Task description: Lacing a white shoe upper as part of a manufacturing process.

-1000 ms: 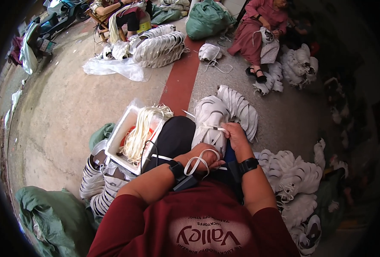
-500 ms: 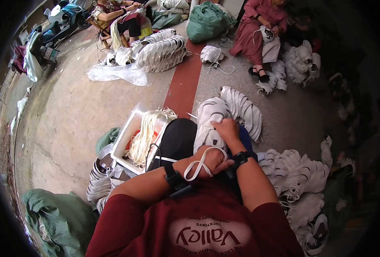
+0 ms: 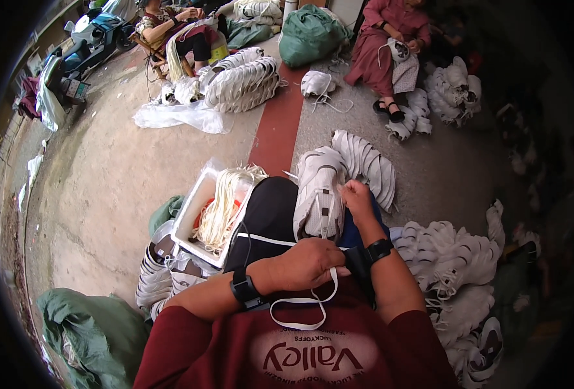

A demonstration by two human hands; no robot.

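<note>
Across my lap lies a white shoe upper (image 3: 321, 198) with grey trim. A flat white shoelace (image 3: 308, 301) runs from its near end to my left hand (image 3: 308, 264), whose fingers are closed on it; the slack loops over my shirt front. At the upper's right side is my right hand (image 3: 357, 196), fingertips pinched together close to its edge. Whatever is between those fingertips is too small to make out. Just beyond, a curved row of nested white shoe uppers (image 3: 368, 170) leans beside my right knee.
A white foam box (image 3: 183, 228) of cream laces (image 3: 217, 207) stands left of my lap. More shoe uppers (image 3: 449, 259) are heaped at right; a green sack (image 3: 92, 334) lies lower left. Two people (image 3: 177, 32) (image 3: 390, 52) sit ahead, near a green bundle (image 3: 313, 35).
My left hand has drawn back toward my body with the lace, uncovering the upper's near end. My right hand has shifted slightly right, off the upper's top to its side.
</note>
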